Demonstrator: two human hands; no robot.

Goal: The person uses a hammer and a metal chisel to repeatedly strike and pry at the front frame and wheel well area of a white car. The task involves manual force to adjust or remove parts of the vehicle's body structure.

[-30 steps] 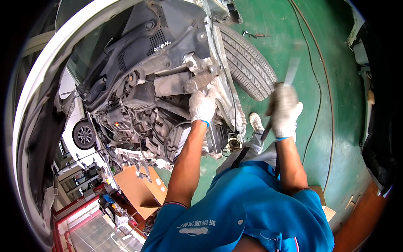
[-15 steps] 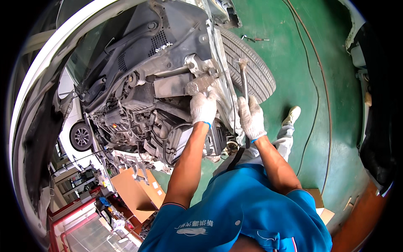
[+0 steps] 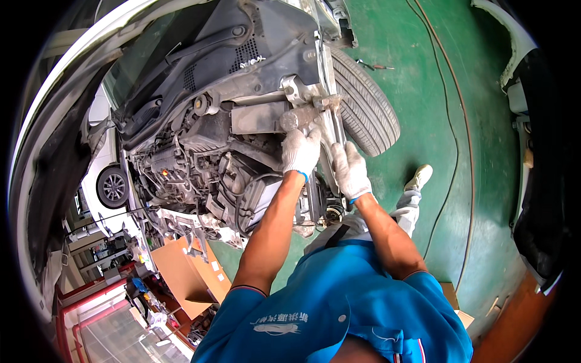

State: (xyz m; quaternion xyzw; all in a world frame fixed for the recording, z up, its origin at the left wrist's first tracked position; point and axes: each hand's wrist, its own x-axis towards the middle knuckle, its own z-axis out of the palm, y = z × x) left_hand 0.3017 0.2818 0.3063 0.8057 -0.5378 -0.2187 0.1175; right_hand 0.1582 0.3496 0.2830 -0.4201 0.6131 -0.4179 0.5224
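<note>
Engine bay (image 3: 190, 160) at left. Left gloved hand (image 3: 301, 152): fingers gripping a metal block (image 3: 296, 119) at the bay's right edge. Right gloved hand (image 3: 351, 171): fingers closed around a hammer (image 3: 329, 102), head beside the block. Tire (image 3: 367, 104) far right.

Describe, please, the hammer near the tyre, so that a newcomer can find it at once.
Start from the car's open engine bay and go to its right edge, beside the large dark tyre. There, the hammer reaches up from the gloved right hand. Its long, slim handle sets it apart from the stubby metal piece at the left hand.
</note>
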